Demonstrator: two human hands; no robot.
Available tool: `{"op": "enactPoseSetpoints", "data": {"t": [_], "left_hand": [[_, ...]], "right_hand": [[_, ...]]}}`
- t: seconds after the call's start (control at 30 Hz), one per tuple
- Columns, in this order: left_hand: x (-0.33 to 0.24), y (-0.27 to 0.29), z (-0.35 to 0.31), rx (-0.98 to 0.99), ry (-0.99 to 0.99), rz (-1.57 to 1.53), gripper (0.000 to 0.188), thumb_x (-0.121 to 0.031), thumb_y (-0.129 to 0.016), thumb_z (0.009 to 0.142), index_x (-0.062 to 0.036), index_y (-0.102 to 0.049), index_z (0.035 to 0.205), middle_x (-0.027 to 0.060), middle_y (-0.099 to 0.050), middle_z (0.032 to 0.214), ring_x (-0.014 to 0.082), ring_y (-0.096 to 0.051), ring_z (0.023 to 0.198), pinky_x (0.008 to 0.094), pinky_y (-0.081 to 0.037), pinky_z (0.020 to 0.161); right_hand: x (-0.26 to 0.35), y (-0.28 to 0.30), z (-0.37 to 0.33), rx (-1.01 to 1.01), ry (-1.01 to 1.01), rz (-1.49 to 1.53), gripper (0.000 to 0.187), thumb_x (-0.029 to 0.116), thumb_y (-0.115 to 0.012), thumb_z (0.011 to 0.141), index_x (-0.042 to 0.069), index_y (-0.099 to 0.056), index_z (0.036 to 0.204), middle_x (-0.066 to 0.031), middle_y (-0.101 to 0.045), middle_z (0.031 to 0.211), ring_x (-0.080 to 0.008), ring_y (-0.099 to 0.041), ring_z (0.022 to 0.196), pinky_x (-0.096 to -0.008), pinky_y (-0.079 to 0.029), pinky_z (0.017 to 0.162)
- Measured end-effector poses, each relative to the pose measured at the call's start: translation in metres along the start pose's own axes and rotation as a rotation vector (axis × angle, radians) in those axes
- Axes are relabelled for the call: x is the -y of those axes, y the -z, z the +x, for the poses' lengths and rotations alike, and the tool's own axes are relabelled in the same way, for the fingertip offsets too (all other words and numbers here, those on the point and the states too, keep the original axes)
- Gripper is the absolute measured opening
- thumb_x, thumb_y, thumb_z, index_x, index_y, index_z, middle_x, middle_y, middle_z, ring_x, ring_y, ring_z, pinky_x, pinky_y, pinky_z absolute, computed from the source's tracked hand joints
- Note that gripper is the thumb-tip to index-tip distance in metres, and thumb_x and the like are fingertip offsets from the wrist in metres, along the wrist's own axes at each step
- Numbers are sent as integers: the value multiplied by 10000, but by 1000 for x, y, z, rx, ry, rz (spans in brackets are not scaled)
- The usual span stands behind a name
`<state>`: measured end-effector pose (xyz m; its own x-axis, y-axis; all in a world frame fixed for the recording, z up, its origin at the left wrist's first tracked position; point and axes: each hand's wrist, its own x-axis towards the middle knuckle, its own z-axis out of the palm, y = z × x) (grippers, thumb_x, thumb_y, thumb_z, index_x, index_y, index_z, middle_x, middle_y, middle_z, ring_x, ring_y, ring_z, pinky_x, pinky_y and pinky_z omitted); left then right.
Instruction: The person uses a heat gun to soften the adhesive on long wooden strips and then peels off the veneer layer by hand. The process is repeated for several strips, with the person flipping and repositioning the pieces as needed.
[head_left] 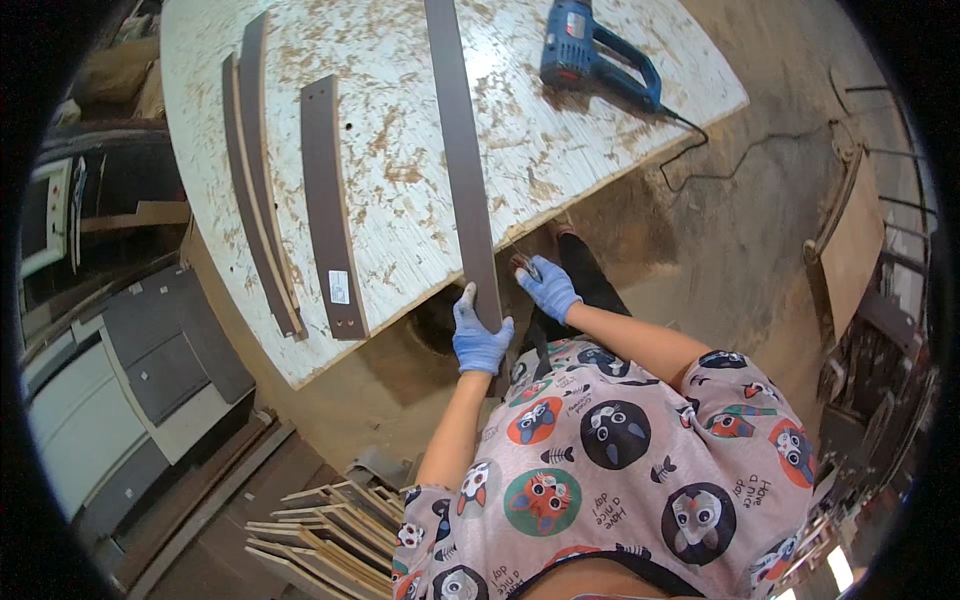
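Note:
A long dark brown board [462,140] lies across the white worktable, its near end sticking out past the table's edge toward my body. My left hand [478,338], in a light blue glove, is closed around that near end. Just right of the board, my right hand [550,290], gloved alike, is closed around a small tool [522,265] with reddish and metallic parts. A thin tip seems to point from it toward the table edge; its exact kind is too small to tell.
On the scuffed white worktable [390,220] lie a shorter brown board with a label [322,200] and narrow curved strips [255,180]. A blue heat gun [595,60] rests at the far right, its black cord [690,150] trailing off the edge. Stacked panels [320,530] stand at lower left.

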<state>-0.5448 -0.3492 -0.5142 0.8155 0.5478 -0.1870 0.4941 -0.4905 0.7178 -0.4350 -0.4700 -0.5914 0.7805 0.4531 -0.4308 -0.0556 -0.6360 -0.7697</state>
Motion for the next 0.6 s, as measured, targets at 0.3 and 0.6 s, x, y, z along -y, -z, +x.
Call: {"op": "enactPoseSetpoints", "data": {"t": [0.3,0.6], "left_hand": [[-27,8,46,-140,-225,348,573,-269,-736,675,-55,-514,1158,159,-428,1144,340,-455,1097,424,-375,945],[-52,-36,257,-154,-536,279,659,-252,-731,706,-57,-451,1270,197,-354,1336,323,-334,1241,391,-292,1027]], "right_hand": [[-15,-18,9,-37,-22,159,351,382,-580,822,39,-548,893,-183,-597,736,-371,-577,700,-425,-455,620],[3,0,-6,39,39,209,348,384,-598,788,45,-574,866,-185,-600,756,-378,-568,684,-424,-452,603]]}}
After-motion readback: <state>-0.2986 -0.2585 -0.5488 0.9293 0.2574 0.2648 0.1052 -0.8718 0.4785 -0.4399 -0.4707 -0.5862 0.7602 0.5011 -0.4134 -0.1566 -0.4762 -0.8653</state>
